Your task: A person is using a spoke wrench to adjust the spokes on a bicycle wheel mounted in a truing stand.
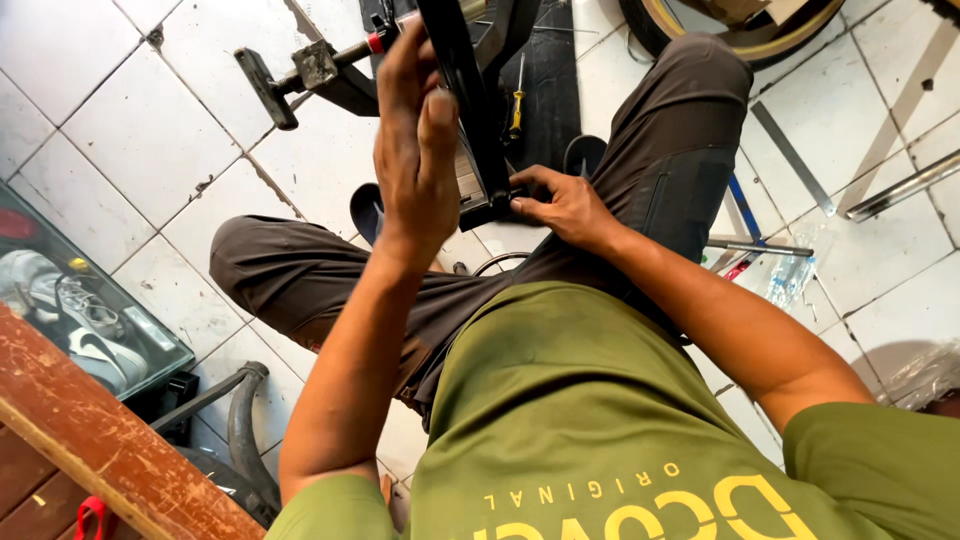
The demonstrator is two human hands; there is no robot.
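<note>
Bike frame gripped by left hand; right hand pinches its lower edge.

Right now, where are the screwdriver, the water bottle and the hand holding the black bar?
screwdriver (516, 105), head view, yellow handle
water bottle (790, 278), head view, clear crumpled body
left hand (415, 150), head view, back of hand

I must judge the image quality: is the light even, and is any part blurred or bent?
Head view: soft, even daylight with weak shadows; the left hand on the black frame is sharp, like the right hand; glare on the metal bar and the glass case; wide-lens bending curves the tile lines near the edges.
</note>
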